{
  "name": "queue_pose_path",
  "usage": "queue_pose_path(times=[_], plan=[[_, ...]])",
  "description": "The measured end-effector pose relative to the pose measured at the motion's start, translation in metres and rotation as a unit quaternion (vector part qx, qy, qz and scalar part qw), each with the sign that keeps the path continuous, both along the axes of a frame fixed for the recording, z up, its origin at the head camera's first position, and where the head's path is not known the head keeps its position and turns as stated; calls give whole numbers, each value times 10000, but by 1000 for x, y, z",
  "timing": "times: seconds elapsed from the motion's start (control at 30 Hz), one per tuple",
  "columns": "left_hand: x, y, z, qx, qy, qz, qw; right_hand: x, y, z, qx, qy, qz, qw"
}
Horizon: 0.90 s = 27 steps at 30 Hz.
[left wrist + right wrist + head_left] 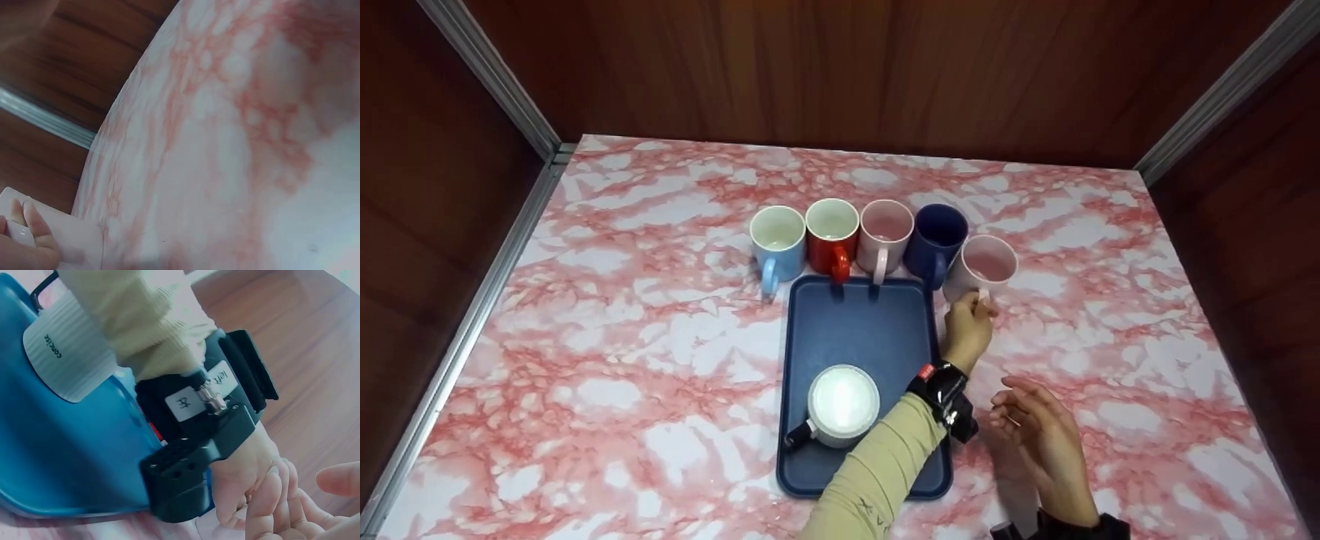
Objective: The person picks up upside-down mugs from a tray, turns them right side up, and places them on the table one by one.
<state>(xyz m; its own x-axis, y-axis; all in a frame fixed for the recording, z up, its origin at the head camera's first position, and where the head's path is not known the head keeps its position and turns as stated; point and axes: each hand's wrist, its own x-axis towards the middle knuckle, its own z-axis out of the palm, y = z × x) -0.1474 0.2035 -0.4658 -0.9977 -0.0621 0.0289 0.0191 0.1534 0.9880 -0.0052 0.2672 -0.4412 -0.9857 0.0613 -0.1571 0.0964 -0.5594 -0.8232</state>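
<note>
My left hand (969, 330) reaches across the tray's right side and pinches the handle of a light pink mug (990, 259), the rightmost in a row. In the left wrist view, fingers (39, 222) curl round the handle against the pink mug's side (81, 239). Below and to the right, my right hand (1046, 442) is held above the table with its fingers loosely bent and nothing in them. In the right wrist view, the right fingers (264, 498) overlap the left hand.
Light blue (778, 240), red (832, 232), pale pink (885, 236) and dark blue (936, 236) mugs line the far edge of a dark blue tray (855, 315). On it stands a white ribbed vessel (844, 405) with a black handle. Wooden panels (840, 75) enclose the marbled table.
</note>
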Motion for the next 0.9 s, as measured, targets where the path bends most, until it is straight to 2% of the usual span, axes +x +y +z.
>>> queue_pose_path(times=[0.17,0.27,0.33,0.37,0.43,0.5,0.53,0.57,0.6,0.63,0.67,0.8,0.83,0.9], plan=[[-11,6,0,188,-47,111,9998,2,1,2,156,-236,-130,9995],[-18,11,-3,-230,-46,249,9994,3,2,3,218,-286,-189,9992],[-40,27,-39,-355,161,254,9989,4,3,2,215,-266,-222,9992],[-53,37,-62,-421,271,274,9984,5,4,2,201,-256,-228,9992],[-82,60,-116,-486,488,275,9972,7,5,2,152,-255,-241,9993],[-114,83,-174,-186,529,123,9984,8,5,1,145,-280,-234,9992],[-121,88,-184,-200,489,86,9986,8,4,0,146,-293,-233,9992],[-124,90,-187,-206,445,44,9988,8,4,0,140,-302,-216,9992],[-113,82,-164,-295,352,-6,9989,8,4,0,150,-319,-220,9991],[-110,77,-153,-220,315,-127,9992,8,4,-1,177,-336,-230,9990],[-102,69,-134,-172,212,-275,9992,8,4,-1,198,-365,-247,9988],[-52,25,-21,237,-514,-626,9964,8,5,0,280,-519,-315,9978],[-52,25,-18,395,-643,-617,9952,7,6,0,284,-545,-323,9976],[-36,17,17,396,-911,-403,9942,6,6,0,272,-548,-323,9976]])
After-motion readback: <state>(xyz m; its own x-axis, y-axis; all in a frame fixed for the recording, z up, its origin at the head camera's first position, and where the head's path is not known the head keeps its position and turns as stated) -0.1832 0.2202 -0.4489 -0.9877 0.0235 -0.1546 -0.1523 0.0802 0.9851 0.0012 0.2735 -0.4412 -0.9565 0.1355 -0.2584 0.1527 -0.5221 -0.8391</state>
